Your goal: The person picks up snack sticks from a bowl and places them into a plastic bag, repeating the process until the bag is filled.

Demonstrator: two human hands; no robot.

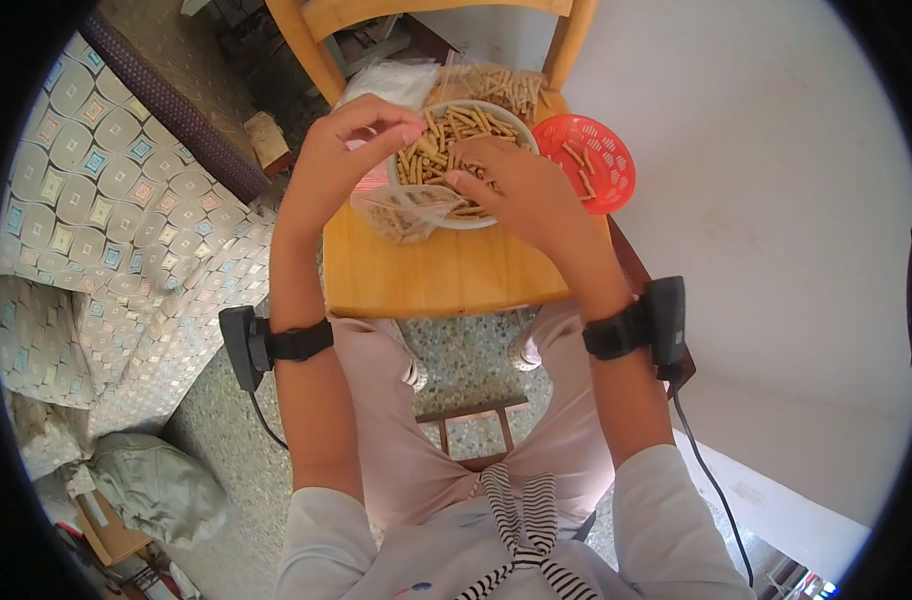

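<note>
A white bowl [468,224] full of short brown sticks [438,140] stands on the wooden chair seat. Above its left side is my left hand [354,145], with thumb and index finger pinched together; whatever they hold, if anything, is too small to make out. My right hand [511,183] reaches over the bowl's right side, its fingertips down among the sticks and the thumb apart from the index finger. A clear plastic bag [401,215] with sticks in it lies against the bowl's front left. Just right of the bowl, a red plastic basket [616,180] contains several sticks.
Another clear bag of sticks [501,88] lies behind the bowl, beside a whitish plastic bag [391,82]. The chair's backrest [431,12] rises at the far side. A white wall [756,200] is on the right, a patterned cloth [126,260] on the left.
</note>
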